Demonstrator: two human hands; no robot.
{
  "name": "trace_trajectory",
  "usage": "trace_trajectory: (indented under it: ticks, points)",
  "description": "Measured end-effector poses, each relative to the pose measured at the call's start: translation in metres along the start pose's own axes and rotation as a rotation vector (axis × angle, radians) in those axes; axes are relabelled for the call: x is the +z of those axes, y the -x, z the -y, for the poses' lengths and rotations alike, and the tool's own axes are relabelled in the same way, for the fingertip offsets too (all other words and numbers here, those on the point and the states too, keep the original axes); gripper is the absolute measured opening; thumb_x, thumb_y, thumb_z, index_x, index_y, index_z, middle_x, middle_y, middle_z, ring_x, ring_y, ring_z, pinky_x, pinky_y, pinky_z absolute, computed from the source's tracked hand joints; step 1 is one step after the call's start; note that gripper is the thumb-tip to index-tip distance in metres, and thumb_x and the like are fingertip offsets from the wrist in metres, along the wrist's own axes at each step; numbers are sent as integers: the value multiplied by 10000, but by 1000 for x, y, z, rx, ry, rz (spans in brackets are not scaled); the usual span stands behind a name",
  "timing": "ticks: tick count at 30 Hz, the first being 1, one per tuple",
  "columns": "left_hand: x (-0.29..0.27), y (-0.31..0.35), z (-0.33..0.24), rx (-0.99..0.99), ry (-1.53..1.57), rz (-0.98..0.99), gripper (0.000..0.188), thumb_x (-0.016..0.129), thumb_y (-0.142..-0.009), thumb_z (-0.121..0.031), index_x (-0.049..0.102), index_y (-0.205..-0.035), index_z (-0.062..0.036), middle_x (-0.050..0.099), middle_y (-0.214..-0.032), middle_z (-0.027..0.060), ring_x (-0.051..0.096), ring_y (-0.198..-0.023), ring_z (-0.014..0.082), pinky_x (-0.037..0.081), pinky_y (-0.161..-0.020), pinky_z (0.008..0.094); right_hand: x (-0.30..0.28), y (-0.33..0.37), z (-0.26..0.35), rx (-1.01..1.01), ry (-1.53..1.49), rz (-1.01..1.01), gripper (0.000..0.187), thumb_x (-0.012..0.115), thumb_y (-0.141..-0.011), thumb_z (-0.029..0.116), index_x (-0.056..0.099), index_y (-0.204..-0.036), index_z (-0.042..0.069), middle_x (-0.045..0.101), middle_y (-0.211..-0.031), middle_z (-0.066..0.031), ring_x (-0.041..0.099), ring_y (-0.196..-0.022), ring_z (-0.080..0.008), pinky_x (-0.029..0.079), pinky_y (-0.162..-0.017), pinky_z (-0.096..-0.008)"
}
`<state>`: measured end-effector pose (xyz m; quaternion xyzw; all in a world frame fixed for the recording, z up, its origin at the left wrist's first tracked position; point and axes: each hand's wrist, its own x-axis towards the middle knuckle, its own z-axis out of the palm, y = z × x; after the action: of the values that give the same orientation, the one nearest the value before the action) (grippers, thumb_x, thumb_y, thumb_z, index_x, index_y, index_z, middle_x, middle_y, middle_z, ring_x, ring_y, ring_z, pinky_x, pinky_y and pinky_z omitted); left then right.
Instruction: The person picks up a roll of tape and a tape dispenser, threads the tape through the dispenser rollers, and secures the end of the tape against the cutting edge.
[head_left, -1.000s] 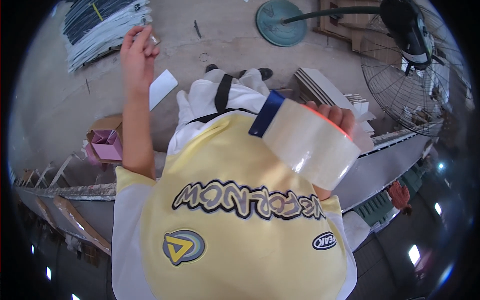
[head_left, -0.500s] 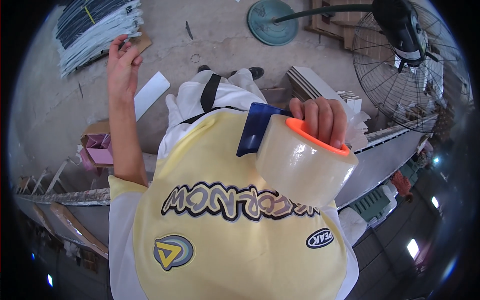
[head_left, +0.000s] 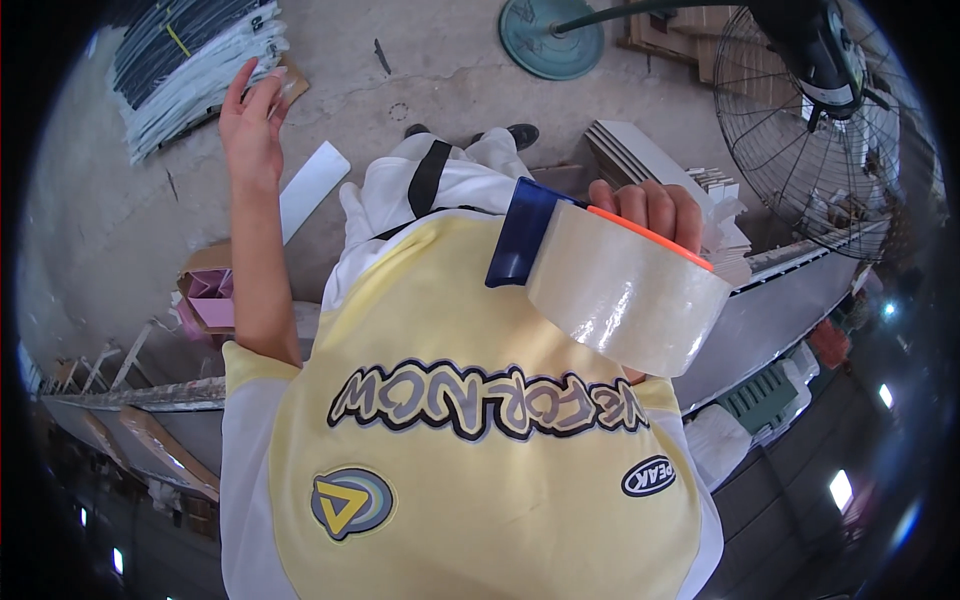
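Note:
My right hand (head_left: pixel 655 212) grips a tape dispenser with a blue end plate (head_left: pixel 517 235) and an orange rim. On it sits a wide roll of clear packing tape (head_left: pixel 625 295), held in front of my yellow shirt; my palm is hidden behind the roll. My left hand (head_left: pixel 252 125) is raised at the far left with its fingers apart. A faint clear glint shows by its fingertips, too small to name. Just past those fingertips lies a stack of dark, flat pieces in clear plastic (head_left: pixel 195 75), on brown cardboard.
A standing fan (head_left: pixel 800 130) with a round green base (head_left: pixel 552 40) rises at the far right. Flat boards (head_left: pixel 640 160) are stacked beyond my right hand. An open carton with pink dividers (head_left: pixel 208 290) stands by my left forearm, near a white strip (head_left: pixel 313 190) on the floor.
My left hand has moved slightly farther away and its fingers have spread more. The tape dispenser in my right hand has shifted a little right and tilted, so its orange core shows less.

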<state>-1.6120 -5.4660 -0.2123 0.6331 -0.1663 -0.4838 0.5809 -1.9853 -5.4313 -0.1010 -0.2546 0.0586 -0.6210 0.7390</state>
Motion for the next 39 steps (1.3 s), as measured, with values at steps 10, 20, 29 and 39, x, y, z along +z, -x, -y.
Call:
trace_trajectory:
  ticks: [10,20,29,39]
  points:
    - [33,8,-14,-69,-40,131,499,664,-893,-52,483,-1357,-28,613,-1031,30,548,-873,122,473,-810,277,-28,-3,6,24,-73,263,214,815,-813,316,729,-914,148,721,-781,-7,621,-752,-132,412,-813,-326]
    - [58,29,-29,-102,263,408,542,583,-866,95,456,-1384,-2,534,-1280,103,595,-1091,212,495,-856,318,-36,-1,10,46,-110,326,247,831,-810,285,731,-976,132,719,-816,-18,634,-811,-151,388,-903,-373]
    - [60,28,-33,-96,-39,382,491,535,-989,-80,442,-1469,-34,508,-1445,167,636,-1171,272,548,-881,312,-10,6,11,81,8,48,225,873,-741,258,658,-691,214,567,-559,88,463,-561,-88,353,-742,-318]
    - [-14,-53,29,-84,-719,303,564,591,-938,-216,456,-1456,-40,639,-1257,198,716,-821,229,588,-745,308,-16,10,10,90,61,140,150,839,-765,184,696,-777,139,659,-651,15,565,-606,-126,397,-785,-335]
